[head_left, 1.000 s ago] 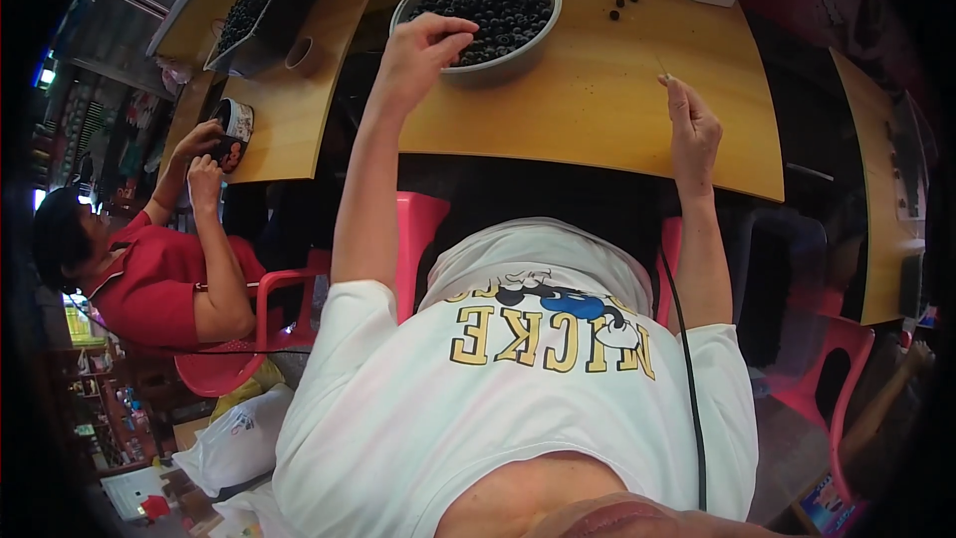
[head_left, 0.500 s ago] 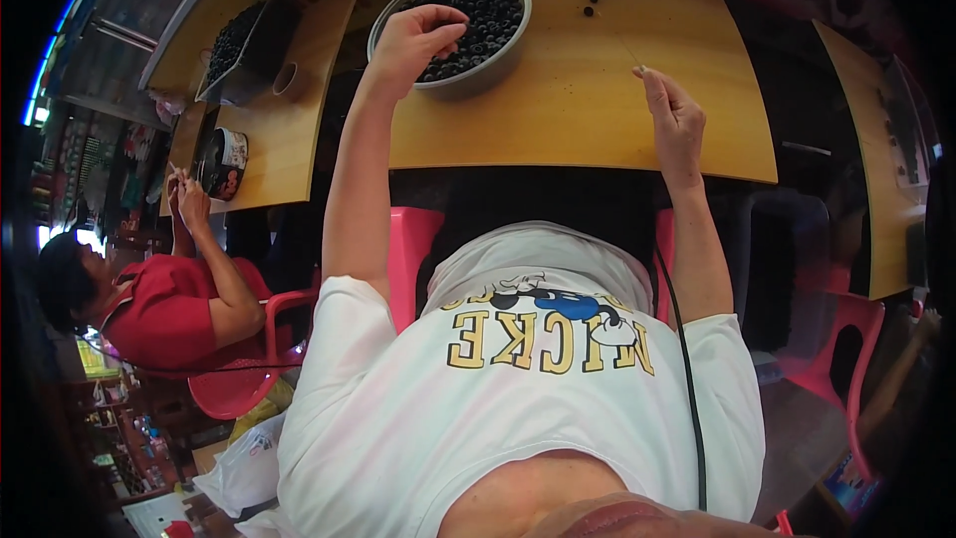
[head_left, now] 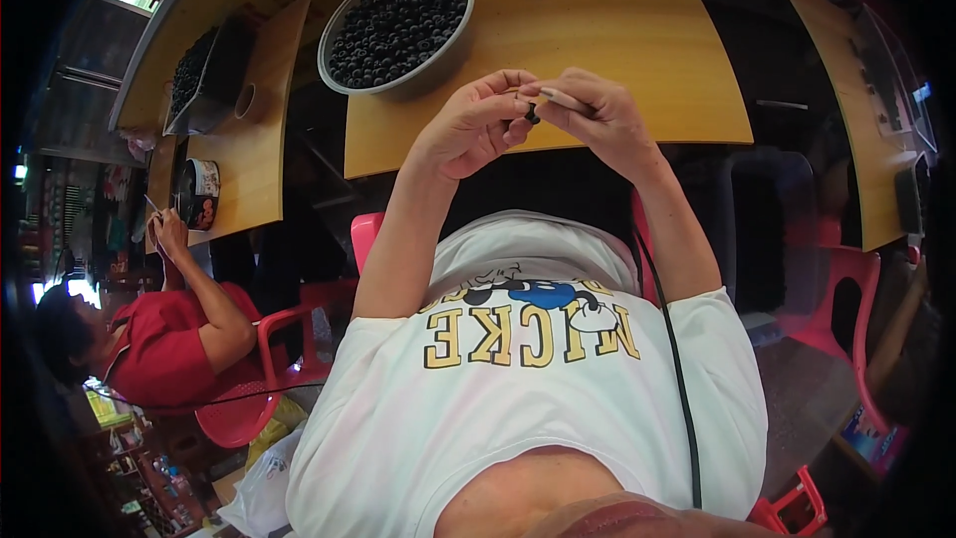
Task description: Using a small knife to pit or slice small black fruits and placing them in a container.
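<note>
Both hands came together off the bowl (head_left: 398, 25). Left hand (head_left: 476, 125) pinches a dark bead (head_left: 533, 117), right hand (head_left: 588, 115) clamps a thin stick (head_left: 563, 98). Threading step; next needs tip-to-hole alignment.

A small food-sorting workplace: wooden tables (head_left: 637, 50) hold a metal bowl of dark berries (head_left: 396, 25) at eleven o'clock, with pink plastic chairs (head_left: 249, 379) and a co-worker in red (head_left: 149, 349) at eight o'clock.
</note>
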Available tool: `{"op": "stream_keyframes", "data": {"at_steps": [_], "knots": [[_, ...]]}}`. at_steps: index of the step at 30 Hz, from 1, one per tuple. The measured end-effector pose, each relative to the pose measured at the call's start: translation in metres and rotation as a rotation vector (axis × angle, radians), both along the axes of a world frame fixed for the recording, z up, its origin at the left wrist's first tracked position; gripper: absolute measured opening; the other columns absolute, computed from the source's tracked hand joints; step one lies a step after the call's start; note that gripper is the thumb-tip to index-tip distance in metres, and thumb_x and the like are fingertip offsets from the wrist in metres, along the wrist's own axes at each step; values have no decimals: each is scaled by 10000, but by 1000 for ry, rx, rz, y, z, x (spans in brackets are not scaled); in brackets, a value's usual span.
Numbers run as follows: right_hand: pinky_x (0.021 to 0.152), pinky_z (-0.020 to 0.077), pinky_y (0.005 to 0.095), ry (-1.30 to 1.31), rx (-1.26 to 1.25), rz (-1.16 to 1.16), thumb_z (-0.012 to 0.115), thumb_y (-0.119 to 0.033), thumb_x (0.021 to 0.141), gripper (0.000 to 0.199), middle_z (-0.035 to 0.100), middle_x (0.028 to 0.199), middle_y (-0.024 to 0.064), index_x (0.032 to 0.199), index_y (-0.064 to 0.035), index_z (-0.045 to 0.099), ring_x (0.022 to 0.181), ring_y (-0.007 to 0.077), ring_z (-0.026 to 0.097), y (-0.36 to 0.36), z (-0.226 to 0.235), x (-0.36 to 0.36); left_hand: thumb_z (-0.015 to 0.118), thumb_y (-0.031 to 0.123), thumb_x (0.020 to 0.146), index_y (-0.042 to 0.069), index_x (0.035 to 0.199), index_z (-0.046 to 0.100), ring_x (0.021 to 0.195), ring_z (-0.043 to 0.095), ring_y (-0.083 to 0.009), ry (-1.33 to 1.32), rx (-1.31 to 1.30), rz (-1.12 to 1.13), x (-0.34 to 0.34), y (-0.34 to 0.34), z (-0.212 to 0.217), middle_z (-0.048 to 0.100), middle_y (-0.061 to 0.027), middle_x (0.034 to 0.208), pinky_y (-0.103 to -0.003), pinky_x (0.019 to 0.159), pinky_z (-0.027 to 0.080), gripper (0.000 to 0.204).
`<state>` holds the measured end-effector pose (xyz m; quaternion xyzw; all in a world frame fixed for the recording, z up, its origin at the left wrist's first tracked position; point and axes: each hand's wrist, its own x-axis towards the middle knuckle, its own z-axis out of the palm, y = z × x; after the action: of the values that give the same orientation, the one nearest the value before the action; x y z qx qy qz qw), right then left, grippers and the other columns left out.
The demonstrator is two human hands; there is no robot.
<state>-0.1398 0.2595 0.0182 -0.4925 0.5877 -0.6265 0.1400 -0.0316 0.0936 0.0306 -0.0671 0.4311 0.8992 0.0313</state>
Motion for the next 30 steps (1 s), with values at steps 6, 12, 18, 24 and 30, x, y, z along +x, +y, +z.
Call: {"op": "stream_keyframes", "data": {"at_steps": [6, 12, 18, 24, 30], "knots": [[621, 426, 253, 8, 123, 33, 695, -143, 841, 172, 581, 754, 20, 993, -64, 707, 685, 109, 527, 2, 0, -2, 623, 30, 848, 29, 1064, 555, 700, 560, -97, -16, 29, 7, 0, 1, -13, 614, -28, 875, -185, 606, 463, 226], [583, 446, 255, 251, -28, -201, 749, -71, 749, 224, 582, 759, 40, 969, -58, 710, 662, 137, 561, -3, -6, 5, 625, 73, 883, 33, 1011, 592, 742, 579, -107, -112, 187, 187, 9, 24, -19, 615, -32, 889, -211, 668, 504, 138], [532, 459, 252, 619, -145, -403, 772, -7, 665, 280, 581, 744, 52, 933, -53, 707, 616, 170, 585, -6, -14, 10, 587, 83, 917, 14, 1042, 582, 768, 609, -126, -87, 402, 275, 8, 28, -27, 619, -53, 903, -204, 666, 531, 143], [536, 473, 277, 736, -168, -368, 769, -62, 689, 295, 599, 747, 60, 972, -67, 687, 611, 195, 601, -2, -8, 13, 547, 91, 940, 7, 1079, 570, 841, 633, -139, 36, 433, 264, 11, 25, -26, 621, -73, 924, -228, 673, 548, 164], [542, 464, 301, 757, -78, -377, 705, -227, 806, 257, 608, 744, 64, 1009, -74, 659, 617, 214, 608, 2, 0, 17, 570, 120, 936, 15, 1153, 499, 748, 563, -114, 230, 290, 243, 22, 10, -18, 578, -88, 990, -210, 662, 488, 251]]}}
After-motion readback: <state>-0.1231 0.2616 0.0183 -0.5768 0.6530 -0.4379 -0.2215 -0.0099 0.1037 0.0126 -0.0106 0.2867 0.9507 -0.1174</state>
